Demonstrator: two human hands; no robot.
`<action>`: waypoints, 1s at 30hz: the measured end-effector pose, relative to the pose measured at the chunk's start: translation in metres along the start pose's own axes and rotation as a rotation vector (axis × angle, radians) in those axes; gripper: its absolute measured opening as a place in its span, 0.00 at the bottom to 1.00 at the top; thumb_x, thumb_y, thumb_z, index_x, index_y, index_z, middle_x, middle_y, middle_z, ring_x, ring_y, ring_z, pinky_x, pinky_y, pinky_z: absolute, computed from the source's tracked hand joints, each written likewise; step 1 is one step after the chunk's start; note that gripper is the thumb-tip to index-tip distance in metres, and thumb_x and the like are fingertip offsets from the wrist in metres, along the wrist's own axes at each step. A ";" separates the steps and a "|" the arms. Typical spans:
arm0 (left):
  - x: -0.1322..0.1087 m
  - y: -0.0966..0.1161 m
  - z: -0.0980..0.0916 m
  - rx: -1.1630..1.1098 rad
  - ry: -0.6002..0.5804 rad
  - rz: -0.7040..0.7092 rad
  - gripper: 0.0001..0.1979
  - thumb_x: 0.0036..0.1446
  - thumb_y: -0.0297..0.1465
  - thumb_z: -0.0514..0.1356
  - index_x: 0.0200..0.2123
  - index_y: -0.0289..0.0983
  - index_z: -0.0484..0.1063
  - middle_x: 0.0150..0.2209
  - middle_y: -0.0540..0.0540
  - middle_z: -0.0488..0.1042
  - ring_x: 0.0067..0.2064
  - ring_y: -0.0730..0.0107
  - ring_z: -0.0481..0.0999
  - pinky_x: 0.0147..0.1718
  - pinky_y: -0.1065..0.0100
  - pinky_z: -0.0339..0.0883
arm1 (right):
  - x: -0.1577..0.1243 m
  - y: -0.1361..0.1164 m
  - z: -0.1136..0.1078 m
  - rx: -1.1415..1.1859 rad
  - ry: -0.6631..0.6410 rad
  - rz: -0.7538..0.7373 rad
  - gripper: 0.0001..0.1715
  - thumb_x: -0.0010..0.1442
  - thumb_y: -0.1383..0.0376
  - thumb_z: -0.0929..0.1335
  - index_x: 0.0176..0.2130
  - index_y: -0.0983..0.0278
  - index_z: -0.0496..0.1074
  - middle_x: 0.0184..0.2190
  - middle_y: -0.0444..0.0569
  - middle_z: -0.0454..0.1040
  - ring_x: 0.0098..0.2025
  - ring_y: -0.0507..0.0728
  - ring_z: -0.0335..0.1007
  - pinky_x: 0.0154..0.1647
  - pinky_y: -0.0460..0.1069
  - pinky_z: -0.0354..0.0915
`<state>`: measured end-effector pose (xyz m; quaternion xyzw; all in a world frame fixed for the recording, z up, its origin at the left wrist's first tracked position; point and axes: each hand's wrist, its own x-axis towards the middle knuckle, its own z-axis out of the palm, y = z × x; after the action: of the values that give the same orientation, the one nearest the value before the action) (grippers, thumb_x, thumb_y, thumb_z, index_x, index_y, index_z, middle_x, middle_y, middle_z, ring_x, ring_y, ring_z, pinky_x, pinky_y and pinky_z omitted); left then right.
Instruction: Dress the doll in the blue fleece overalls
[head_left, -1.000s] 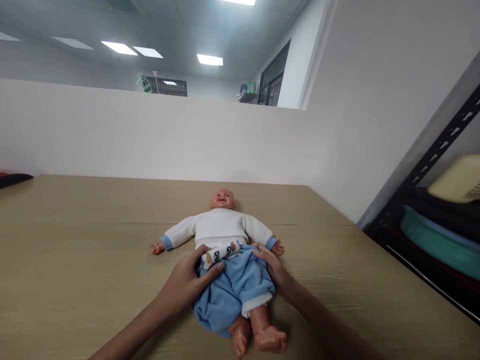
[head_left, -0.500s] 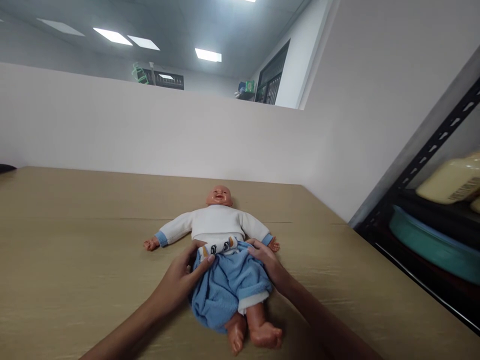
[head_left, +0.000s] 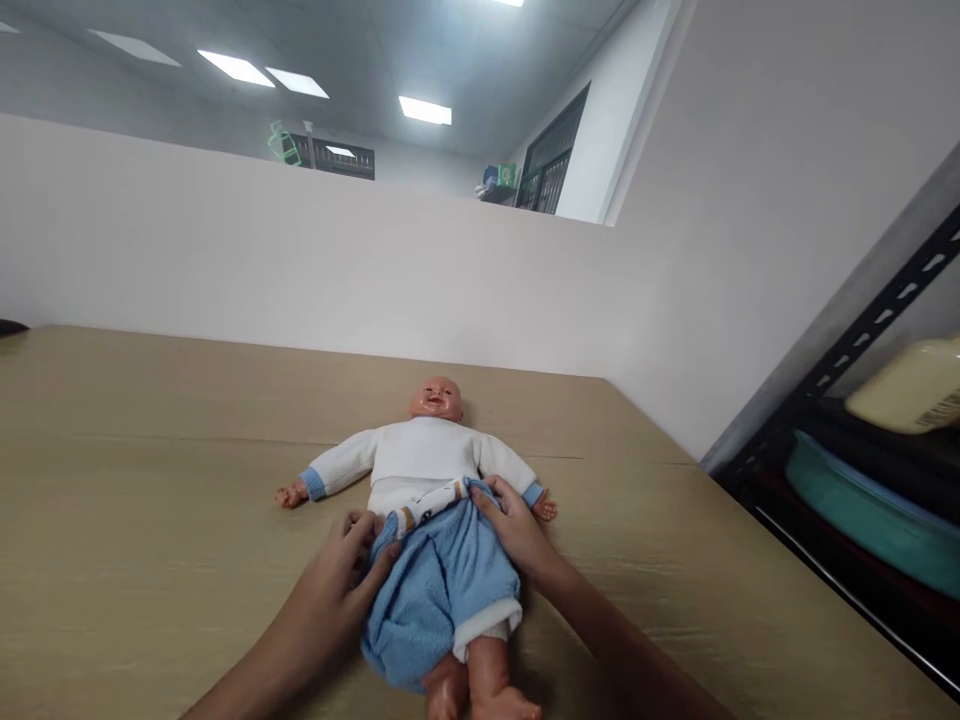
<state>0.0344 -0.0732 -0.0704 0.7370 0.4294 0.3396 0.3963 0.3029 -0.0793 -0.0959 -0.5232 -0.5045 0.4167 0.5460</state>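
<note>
A baby doll (head_left: 437,400) lies on its back on the wooden table, its arms spread and its feet toward me. It wears a white sweater (head_left: 424,455) with blue cuffs and blue pants (head_left: 431,590) with white trim at the leg. My left hand (head_left: 352,570) grips the waistband at the doll's hip on the left side, thumb on the front of the cloth. On the other side, my right hand (head_left: 514,525) pinches the waistband near the doll's hand. Between them the patterned white band is partly folded over.
The wooden table (head_left: 165,480) runs back to a low white wall (head_left: 315,260). At the right stands a black metal shelf (head_left: 840,350) holding a teal basin (head_left: 870,515) and a cream-coloured bottle (head_left: 907,385). A dark object (head_left: 11,328) shows at the far left edge.
Both hands have shifted their hold on the waistband, and the left hand is now farther left and lower. The waistband is more stretched and folded. The pants and legs have moved slightly left.
</note>
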 end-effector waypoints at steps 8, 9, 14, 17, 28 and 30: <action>0.039 -0.001 0.001 -0.450 0.026 -0.263 0.35 0.56 0.66 0.62 0.48 0.42 0.66 0.25 0.55 0.71 0.27 0.60 0.75 0.25 0.66 0.67 | -0.019 -0.001 0.006 0.115 -0.088 0.064 0.25 0.60 0.41 0.75 0.42 0.58 0.75 0.40 0.45 0.74 0.47 0.61 0.69 0.55 0.55 0.64; 0.042 0.001 0.002 -0.475 0.024 -0.260 0.34 0.57 0.65 0.63 0.48 0.42 0.67 0.27 0.53 0.74 0.29 0.59 0.77 0.26 0.65 0.69 | -0.020 -0.001 0.006 0.120 -0.084 0.074 0.25 0.60 0.42 0.75 0.44 0.58 0.76 0.43 0.46 0.76 0.49 0.62 0.70 0.57 0.56 0.64; 0.038 -0.003 -0.002 -0.387 0.037 -0.195 0.33 0.57 0.60 0.67 0.53 0.43 0.73 0.52 0.43 0.81 0.57 0.44 0.79 0.56 0.53 0.74 | -0.022 0.003 0.003 0.065 -0.078 0.078 0.24 0.60 0.44 0.76 0.46 0.57 0.78 0.44 0.49 0.79 0.51 0.65 0.72 0.57 0.58 0.66; 0.034 -0.013 -0.006 -0.236 0.065 -0.074 0.27 0.61 0.56 0.66 0.52 0.43 0.75 0.55 0.42 0.78 0.62 0.44 0.74 0.65 0.50 0.65 | -0.023 0.006 0.005 -0.038 0.012 -0.029 0.22 0.62 0.44 0.75 0.42 0.58 0.77 0.41 0.48 0.76 0.48 0.64 0.72 0.55 0.57 0.66; 0.062 -0.010 0.000 -0.371 0.084 -0.099 0.22 0.65 0.55 0.62 0.45 0.42 0.71 0.38 0.50 0.76 0.41 0.59 0.74 0.44 0.63 0.70 | -0.001 0.008 0.004 0.120 0.117 0.097 0.27 0.57 0.41 0.77 0.42 0.57 0.75 0.40 0.46 0.75 0.49 0.64 0.70 0.57 0.56 0.66; 0.067 -0.010 0.001 -0.462 0.020 -0.144 0.24 0.65 0.55 0.62 0.47 0.41 0.71 0.41 0.48 0.76 0.44 0.58 0.74 0.43 0.63 0.70 | 0.003 0.007 0.002 0.178 0.088 0.164 0.27 0.56 0.42 0.77 0.41 0.59 0.76 0.38 0.47 0.76 0.46 0.63 0.71 0.51 0.56 0.69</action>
<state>0.0585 -0.0098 -0.0691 0.5911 0.3957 0.4069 0.5732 0.3015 -0.0755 -0.1029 -0.5298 -0.3968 0.4797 0.5760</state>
